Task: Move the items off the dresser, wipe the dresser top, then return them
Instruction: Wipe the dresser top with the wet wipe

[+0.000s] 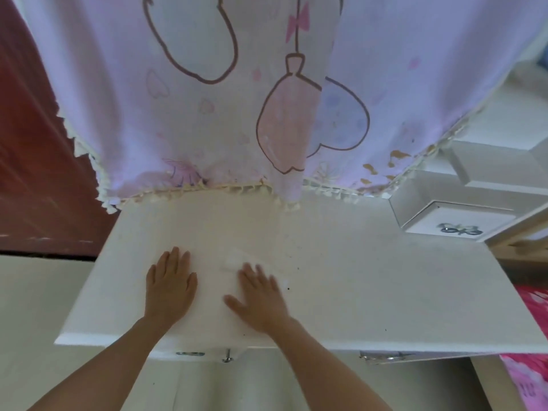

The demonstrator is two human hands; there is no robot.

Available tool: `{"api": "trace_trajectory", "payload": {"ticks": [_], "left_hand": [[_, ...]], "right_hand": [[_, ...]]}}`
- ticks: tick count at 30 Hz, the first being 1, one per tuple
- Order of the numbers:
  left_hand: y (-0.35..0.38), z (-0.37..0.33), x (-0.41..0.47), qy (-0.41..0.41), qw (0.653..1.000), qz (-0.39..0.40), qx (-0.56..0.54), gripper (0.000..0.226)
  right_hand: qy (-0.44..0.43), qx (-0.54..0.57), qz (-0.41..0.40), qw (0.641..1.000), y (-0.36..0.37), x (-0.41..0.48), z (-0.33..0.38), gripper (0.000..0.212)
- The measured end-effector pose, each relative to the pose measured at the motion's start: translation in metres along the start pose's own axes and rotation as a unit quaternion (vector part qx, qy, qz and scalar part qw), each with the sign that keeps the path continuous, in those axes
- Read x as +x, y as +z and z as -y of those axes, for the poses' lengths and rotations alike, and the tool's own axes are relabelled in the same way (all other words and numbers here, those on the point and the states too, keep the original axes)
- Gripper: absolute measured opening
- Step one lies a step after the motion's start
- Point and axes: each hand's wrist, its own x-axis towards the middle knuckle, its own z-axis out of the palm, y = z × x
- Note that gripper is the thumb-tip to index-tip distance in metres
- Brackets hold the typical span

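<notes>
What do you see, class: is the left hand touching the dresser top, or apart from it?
Touching. The head view shows the left hand lying flat, palm down with fingers straight, on the dresser top, with no gap visible beneath it.

- The left hand [172,284] is lying flat on the white dresser top [370,280].
- The right hand [261,301] is pressing a white cloth [235,259] just beside it.
- A pink curtain [207,120] is hanging behind.
</notes>
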Motion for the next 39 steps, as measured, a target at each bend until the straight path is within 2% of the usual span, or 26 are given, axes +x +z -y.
{"api": "trace_trajectory", "payload": {"ticks": [2, 4, 9, 12, 16, 21, 24, 28, 31, 35, 37, 39], "left_hand": [[0.002, 0.005, -0.001, 0.005, 1.000, -0.004, 0.020, 0.058], [0.004, 0.007, -0.002, 0.004, 0.999, -0.012, 0.044, 0.056], [0.020, -0.029, -0.010, -0.019, 0.995, -0.060, 0.072, 0.055], [0.045, -0.090, -0.024, -0.022, 0.993, -0.095, 0.064, 0.054], [0.080, -0.208, -0.035, -0.039, 0.994, -0.087, 0.054, 0.053], [0.108, -0.334, -0.029, 0.048, 0.994, -0.047, 0.088, 0.054], [0.121, -0.375, -0.034, 0.077, 0.990, -0.018, 0.113, 0.053], [0.134, -0.388, -0.055, 0.082, 0.990, -0.001, 0.113, 0.051], [0.140, -0.372, -0.080, 0.057, 0.993, 0.008, 0.106, 0.056], [0.131, -0.335, -0.116, 0.004, 0.995, 0.012, 0.096, 0.058], [0.121, -0.314, -0.138, -0.040, 0.993, 0.016, 0.113, 0.058], [0.108, -0.290, -0.166, -0.097, 0.986, 0.001, 0.137, 0.062]], "right_hand": [[-0.042, -0.008, 0.012, 0.999, -0.005, 0.014, 0.005, 0.070], [-0.060, -0.020, 0.008, 0.998, -0.014, 0.028, -0.011, 0.066], [0.015, 0.020, -0.065, 0.998, -0.046, 0.035, -0.114, 0.061], [0.054, 0.015, -0.087, 0.995, -0.060, 0.007, -0.199, 0.060], [0.109, 0.034, -0.103, 0.988, -0.075, -0.046, -0.319, 0.060], [0.243, 0.052, -0.150, 0.957, -0.100, -0.120, -0.479, 0.060], [0.250, 0.057, -0.167, 0.952, -0.100, -0.151, -0.531, 0.062], [0.227, 0.064, -0.188, 0.953, -0.079, -0.180, -0.533, 0.066], [0.123, 0.026, -0.190, 0.974, -0.047, -0.192, -0.495, 0.080], [-0.027, -0.032, -0.163, 0.986, -0.002, -0.183, -0.403, 0.074], [-0.086, -0.072, -0.147, 0.983, 0.008, -0.172, -0.358, 0.074], [-0.141, -0.114, -0.138, 0.974, 0.012, -0.163, -0.323, 0.066]]}}
